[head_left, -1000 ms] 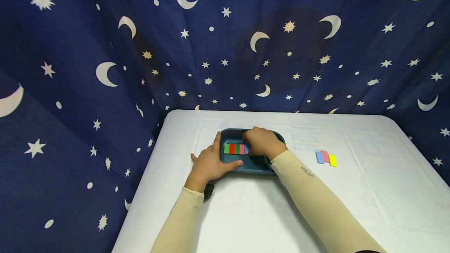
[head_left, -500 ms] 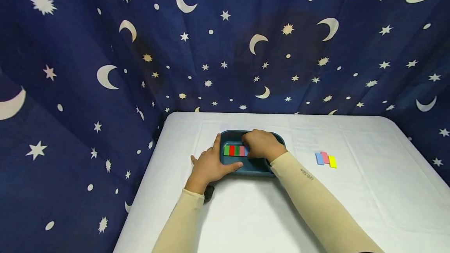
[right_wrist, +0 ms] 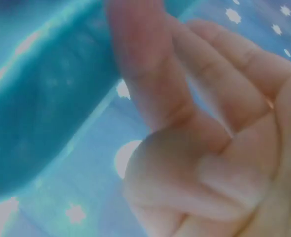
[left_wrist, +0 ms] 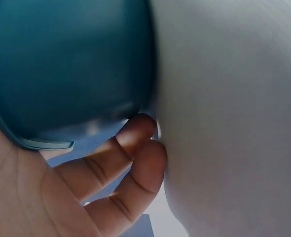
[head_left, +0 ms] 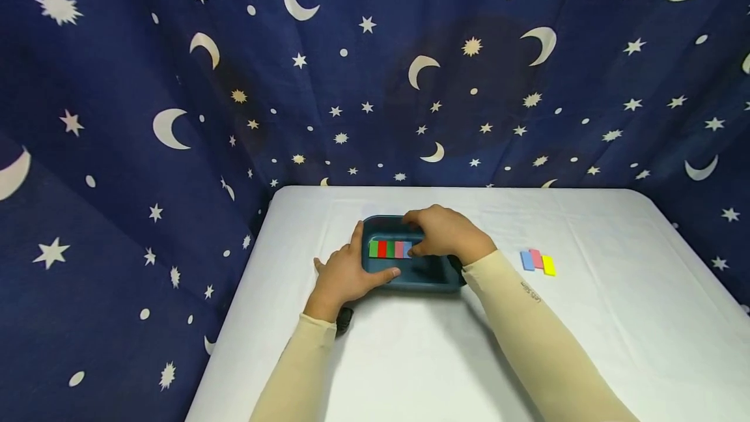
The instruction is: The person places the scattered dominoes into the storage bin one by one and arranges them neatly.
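Note:
A dark teal tray (head_left: 418, 288) stands on the table, and inside it several small coloured tiles lie side by side: light green, red (head_left: 382, 249), dark green, pink and, at the right end, blue (head_left: 407, 249). My left hand (head_left: 342, 277) rests on the tray's left end, index finger along that side and thumb along the near rim. In the left wrist view, two fingers (left_wrist: 130, 168) bend loosely beside its outer wall. Above the tray's right half is my right hand (head_left: 448, 234), fingertips near the blue tile. The right wrist view shows nothing between its fingers.
Right of the tray, three loose tiles lie close together on the white-covered table (head_left: 609, 305): blue (head_left: 527, 261), pink (head_left: 536, 258) and yellow (head_left: 548, 266). A dark blue curtain (head_left: 375, 83) with moons and stars hangs behind and at the sides.
My right hand has lifted and shifted slightly right, its fingers opening away from the blue tile, which now shows more fully at the row's end. The left hand stays on the tray.

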Demonstrator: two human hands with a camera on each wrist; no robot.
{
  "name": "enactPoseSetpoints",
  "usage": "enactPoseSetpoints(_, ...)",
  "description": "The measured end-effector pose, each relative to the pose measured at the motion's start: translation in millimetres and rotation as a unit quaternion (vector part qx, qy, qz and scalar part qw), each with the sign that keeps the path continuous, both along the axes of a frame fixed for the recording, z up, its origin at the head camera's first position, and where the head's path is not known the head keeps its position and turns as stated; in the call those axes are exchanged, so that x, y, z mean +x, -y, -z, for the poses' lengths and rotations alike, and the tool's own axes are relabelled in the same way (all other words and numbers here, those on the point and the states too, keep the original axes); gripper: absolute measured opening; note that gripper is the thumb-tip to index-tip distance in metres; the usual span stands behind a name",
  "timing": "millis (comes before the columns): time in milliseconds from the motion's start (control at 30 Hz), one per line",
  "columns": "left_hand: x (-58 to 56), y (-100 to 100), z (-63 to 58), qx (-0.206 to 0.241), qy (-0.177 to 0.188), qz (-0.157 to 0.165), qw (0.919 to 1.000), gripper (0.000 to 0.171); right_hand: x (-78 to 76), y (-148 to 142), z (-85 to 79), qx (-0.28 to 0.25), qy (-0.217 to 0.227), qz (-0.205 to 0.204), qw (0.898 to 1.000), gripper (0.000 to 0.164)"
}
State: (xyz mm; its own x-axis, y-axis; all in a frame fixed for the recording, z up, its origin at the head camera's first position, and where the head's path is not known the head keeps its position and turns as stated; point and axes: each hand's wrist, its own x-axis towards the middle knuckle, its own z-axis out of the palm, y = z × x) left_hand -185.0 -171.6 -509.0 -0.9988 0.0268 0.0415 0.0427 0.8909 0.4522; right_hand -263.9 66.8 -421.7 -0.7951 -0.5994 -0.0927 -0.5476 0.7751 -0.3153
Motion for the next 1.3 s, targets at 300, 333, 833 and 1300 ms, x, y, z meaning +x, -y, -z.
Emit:
enactPoseSetpoints(300,2.1,-1.6,-1.6,0.004,0.005,-0.004,1.0,0.136,23.5,-50.2,-17.7,-0.087,-0.06,0.026,0.994,0.065)
enactPoseSetpoints(333,2.6,-1.4,-1.7,0.006,0.005,-0.004,1.0,0.136,26.5,-55.6,-17.1,-0.097,-0.071,0.028,0.992,0.063)
enactPoseSetpoints(833,9.9,-5.4,-0.2,0.01,0.005,-0.002,0.9999,0.137,62.1,-150.3,33.1,-0.169,-0.204,0.107,0.959,0.051)
enactPoseSetpoints(1300,6.8,-4.9,2.4,0.004,0.015,0.003,0.9999,0.139,52.8,-213.8,56.6,-0.12,-0.025,0.18,0.976,0.073)
